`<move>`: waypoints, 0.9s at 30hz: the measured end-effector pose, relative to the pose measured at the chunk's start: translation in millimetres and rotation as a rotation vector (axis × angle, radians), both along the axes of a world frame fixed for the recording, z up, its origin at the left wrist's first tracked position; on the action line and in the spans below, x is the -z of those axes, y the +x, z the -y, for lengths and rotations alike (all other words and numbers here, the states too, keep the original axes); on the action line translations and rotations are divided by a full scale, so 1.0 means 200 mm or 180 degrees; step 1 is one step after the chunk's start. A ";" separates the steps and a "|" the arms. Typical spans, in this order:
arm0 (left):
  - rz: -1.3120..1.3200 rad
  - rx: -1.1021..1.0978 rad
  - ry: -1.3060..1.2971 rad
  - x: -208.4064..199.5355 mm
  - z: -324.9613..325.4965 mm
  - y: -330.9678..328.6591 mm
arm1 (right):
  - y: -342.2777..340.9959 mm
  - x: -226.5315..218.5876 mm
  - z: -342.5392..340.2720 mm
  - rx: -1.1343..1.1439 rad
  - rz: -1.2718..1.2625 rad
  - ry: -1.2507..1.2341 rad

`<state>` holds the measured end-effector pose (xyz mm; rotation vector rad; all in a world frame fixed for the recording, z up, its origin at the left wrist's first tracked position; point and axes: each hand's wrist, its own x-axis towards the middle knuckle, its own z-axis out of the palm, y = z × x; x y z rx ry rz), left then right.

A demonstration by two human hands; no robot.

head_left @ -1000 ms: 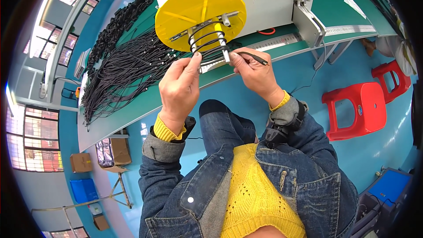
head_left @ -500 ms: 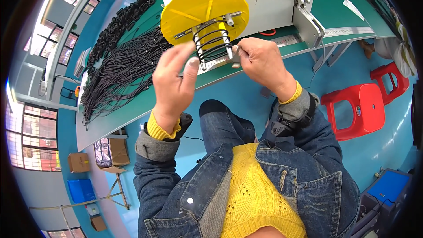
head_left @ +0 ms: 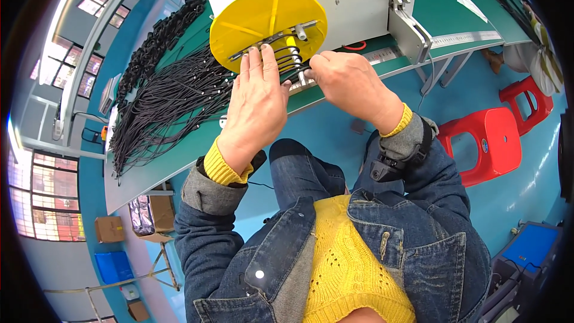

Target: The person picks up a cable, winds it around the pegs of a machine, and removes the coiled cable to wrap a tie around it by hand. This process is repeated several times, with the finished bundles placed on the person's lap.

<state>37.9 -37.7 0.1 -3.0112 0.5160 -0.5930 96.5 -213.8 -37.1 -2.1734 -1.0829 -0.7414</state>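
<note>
A black cable (head_left: pixel 292 52) is wound in several loops around the metal prongs of a winding machine (head_left: pixel 368 15), in front of its round yellow disc (head_left: pixel 257 21). My left hand (head_left: pixel 258 101) lies against the left side of the coil, its fingers stretched out and pointing up toward the disc. It covers the left prong and part of the loops. At the coil's right lower side, my right hand (head_left: pixel 353 87) is closed, with fingers and thumb pinched on the black cable beside the right prong. Its fingertips partly hide the gripped piece.
Left of the machine, a long bundle of black cables (head_left: pixel 173 96) lies on the green table (head_left: pixel 445 21). A steel ruler (head_left: pixel 466 40) runs along the table's front edge. Red stools (head_left: pixel 499 143) stand on the floor at right. Cardboard boxes (head_left: pixel 109 229) are at lower left.
My left hand has come in against the coil, and its fingers have straightened and closed together. My right hand stays at the coil's right side. The whole view has shifted slightly.
</note>
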 end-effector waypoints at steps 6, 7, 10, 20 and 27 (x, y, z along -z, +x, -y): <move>-0.0193 0.0062 -0.0510 0.02 -0.02 0.02 | 0.10 0.05 -0.01 -0.0293 -0.0075 0.1106; -0.0230 0.0091 -0.0702 0.03 -0.02 0.02 | 0.12 0.06 -0.01 -0.0420 -0.0295 0.0908; -0.0297 0.0156 -0.1096 0.03 -0.03 0.02 | 0.15 0.08 -0.01 -0.0665 -0.0729 0.0495; -0.0448 0.0290 -0.1252 0.01 -0.05 0.02 | 0.14 0.11 -0.07 -0.0598 -0.1088 0.1123; 0.0014 0.0416 -0.1335 0.05 -0.04 0.04 | 0.12 0.10 -0.10 -0.0829 -0.1495 0.1290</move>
